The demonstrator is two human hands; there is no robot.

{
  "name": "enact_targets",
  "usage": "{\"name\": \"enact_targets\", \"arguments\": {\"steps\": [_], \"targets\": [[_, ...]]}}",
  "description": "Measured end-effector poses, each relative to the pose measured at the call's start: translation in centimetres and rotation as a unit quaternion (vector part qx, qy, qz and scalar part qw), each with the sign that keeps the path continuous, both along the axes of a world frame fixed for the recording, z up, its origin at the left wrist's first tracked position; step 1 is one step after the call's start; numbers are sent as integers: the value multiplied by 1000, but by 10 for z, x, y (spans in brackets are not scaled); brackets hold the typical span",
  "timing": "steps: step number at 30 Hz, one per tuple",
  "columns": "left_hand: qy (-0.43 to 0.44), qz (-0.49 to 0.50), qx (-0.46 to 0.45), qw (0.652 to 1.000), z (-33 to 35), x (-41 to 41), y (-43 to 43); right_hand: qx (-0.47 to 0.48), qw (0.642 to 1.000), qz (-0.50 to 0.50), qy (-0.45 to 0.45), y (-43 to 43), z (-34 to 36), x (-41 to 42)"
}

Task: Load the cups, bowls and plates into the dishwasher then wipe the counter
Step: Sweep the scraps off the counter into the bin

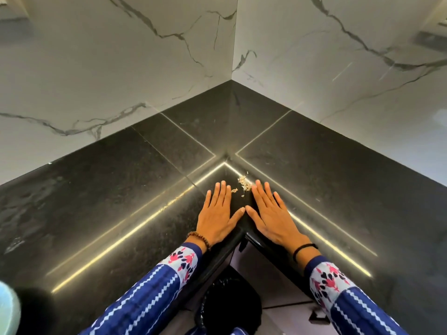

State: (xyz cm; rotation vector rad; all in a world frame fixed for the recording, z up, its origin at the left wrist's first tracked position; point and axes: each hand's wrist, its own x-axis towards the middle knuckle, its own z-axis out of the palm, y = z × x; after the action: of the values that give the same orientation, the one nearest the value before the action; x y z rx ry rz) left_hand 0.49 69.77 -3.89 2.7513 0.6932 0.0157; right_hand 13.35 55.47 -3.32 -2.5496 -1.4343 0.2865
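Observation:
A black L-shaped counter [121, 189] fills the view and meets in a corner under white marble walls. My left hand [219, 213] lies flat on it near the inner corner edge, fingers spread, holding nothing. My right hand [272, 213] lies flat beside it, also with nothing in it; the two thumbs almost touch. A small heap of pale crumbs [243, 183] sits on the counter just beyond and between my fingertips. No cups, bowls, plates or dishwasher are in view.
White marble walls [121, 68] rise behind the counter on both sides. A pale bluish object [8, 308] shows at the bottom left edge. Below the counter's inner corner are a dark fabric shape [229, 303] and a tiled floor [278, 293].

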Motion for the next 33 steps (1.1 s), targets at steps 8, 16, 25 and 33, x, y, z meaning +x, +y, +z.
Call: {"name": "enact_targets", "arguments": {"steps": [8,16,25,33], "targets": [[-23,-44,8,999,-4,29,20,-1,997,-73,6,26,-6,0],[-129,-85,-70,985,3,61,52,50,995,-63,-64,54,9,22],[-200,-80,-90,972,7,69,42,107,991,-83,-6,60,13,17],[-205,-48,-46,976,4,64,20,85,989,-104,-56,55,16,5]]}}
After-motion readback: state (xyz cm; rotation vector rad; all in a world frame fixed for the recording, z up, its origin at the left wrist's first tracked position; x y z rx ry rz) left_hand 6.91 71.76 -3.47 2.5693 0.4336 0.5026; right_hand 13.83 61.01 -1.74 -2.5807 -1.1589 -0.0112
